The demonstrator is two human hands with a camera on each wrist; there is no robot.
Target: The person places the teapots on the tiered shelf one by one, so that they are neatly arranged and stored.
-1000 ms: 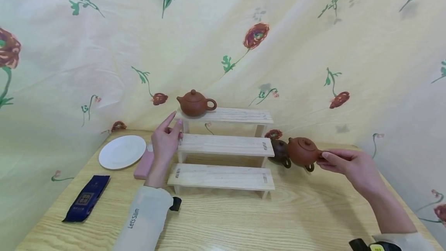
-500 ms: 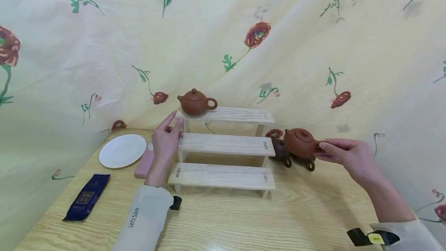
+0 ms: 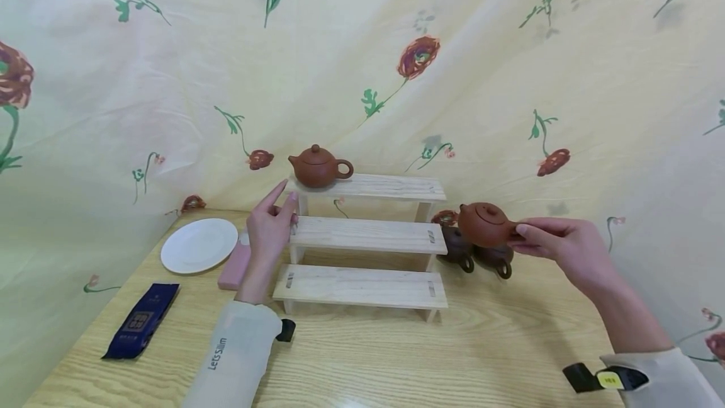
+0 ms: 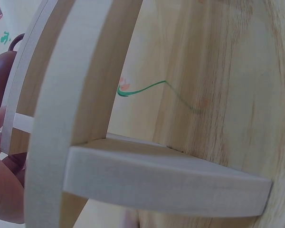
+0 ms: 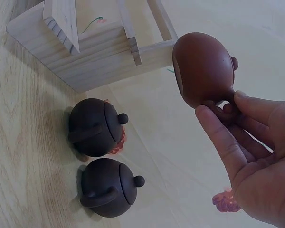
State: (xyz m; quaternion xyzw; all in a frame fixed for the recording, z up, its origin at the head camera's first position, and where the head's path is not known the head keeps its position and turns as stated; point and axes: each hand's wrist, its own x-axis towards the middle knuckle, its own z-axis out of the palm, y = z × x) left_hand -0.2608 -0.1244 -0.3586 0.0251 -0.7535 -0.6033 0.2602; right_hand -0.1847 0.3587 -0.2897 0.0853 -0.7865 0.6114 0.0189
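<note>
Red-brown clay teapot (image 3: 484, 225) pinched by handle (image 5: 225, 114) in right hand (image 3: 566, 250), likely for balance; wooden three-tier stand (image 3: 365, 235) touched, probably steadied, by left hand (image 3: 269, 228), finger grip unclear.

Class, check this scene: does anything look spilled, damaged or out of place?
Nothing stands out. The red teapot in the right hand has its lid on, both dark teapots stand upright, and no spill or damage shows.
</note>
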